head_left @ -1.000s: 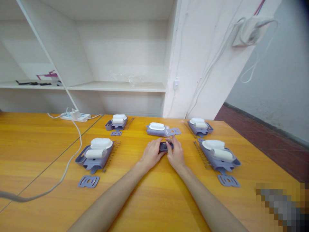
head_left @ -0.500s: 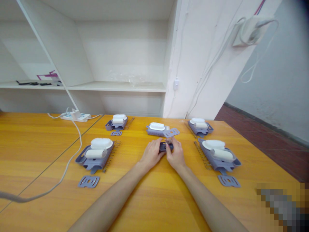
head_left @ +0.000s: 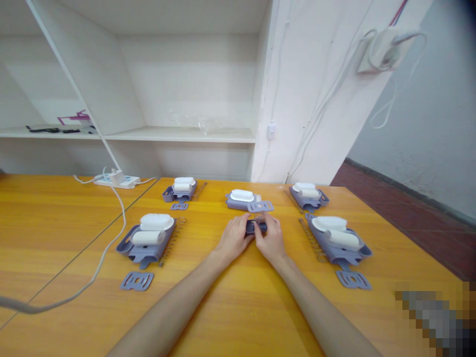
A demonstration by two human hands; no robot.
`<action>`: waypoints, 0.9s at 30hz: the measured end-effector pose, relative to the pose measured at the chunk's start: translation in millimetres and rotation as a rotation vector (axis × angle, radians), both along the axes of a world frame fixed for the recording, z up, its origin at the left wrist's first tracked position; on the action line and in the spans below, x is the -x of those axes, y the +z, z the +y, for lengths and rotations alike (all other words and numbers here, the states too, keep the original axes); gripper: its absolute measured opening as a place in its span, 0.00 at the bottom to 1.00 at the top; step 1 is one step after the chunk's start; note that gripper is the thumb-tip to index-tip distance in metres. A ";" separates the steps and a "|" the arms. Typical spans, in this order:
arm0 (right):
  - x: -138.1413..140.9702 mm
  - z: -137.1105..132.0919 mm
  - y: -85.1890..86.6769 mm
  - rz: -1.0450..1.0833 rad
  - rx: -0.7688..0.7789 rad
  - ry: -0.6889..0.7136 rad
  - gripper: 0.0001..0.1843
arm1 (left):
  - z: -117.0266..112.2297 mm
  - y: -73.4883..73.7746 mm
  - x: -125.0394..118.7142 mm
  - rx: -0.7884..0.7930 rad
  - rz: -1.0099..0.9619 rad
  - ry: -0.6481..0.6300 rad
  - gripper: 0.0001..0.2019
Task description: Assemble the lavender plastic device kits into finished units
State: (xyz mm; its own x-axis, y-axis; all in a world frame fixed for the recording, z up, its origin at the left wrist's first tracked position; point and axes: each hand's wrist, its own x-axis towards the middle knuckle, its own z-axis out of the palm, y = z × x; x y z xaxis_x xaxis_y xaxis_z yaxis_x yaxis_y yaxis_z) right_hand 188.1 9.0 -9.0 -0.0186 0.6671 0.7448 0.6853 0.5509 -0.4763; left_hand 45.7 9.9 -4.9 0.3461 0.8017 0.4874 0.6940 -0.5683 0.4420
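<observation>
In the middle of the table, my left hand has its fingers wrapped round the left end of a dark grey oval tray-like part. My right hand is closed at the right end of that part, with its thumb over the opening. A thin coil spring rises from the part by the right fingertips. At the spring's far end is a flat slotted grey-purple plate. Just behind lies a grey-purple housing with a white oval piece on it.
Similar part sets stand around: a near-left housing, a near-right housing, and two farther back. Springs and slotted plates lie beside them. A power strip with a white cable is at left.
The slotted plate has tilted from slanting to nearly level and shifted slightly left. My right thumb has moved a little left on the dark part; my left hand stays in place.
</observation>
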 end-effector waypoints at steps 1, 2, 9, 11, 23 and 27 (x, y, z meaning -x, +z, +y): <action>0.0 -0.3 0.3 -0.002 0.008 0.001 0.14 | -0.3 0.5 -0.1 0.001 0.000 0.000 0.27; -0.1 -0.6 0.5 -0.002 0.017 0.000 0.13 | -0.7 0.9 -0.2 0.002 0.000 0.001 0.27; -0.5 -1.1 0.7 -0.009 0.053 -0.007 0.07 | -2.6 2.8 -0.1 0.016 0.004 0.015 0.24; -0.7 -1.0 0.9 -0.008 0.049 -0.010 0.07 | -2.6 3.2 0.0 0.019 0.002 0.015 0.24; -1.0 0.8 -0.7 -0.004 0.052 -0.036 0.08 | -1.5 2.7 0.0 0.035 0.009 0.017 0.26; -1.1 1.3 -0.9 0.006 0.055 -0.030 0.07 | -0.9 1.6 0.7 0.028 0.008 0.018 0.27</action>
State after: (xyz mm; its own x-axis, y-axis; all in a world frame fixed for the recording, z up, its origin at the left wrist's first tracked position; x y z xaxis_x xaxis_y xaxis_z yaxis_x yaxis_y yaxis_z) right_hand 189.2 10.3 -9.8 0.0063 0.7070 0.7071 0.6977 0.5035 -0.5096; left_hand 45.0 9.0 -3.3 0.3351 0.8210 0.4622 0.7077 -0.5432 0.4517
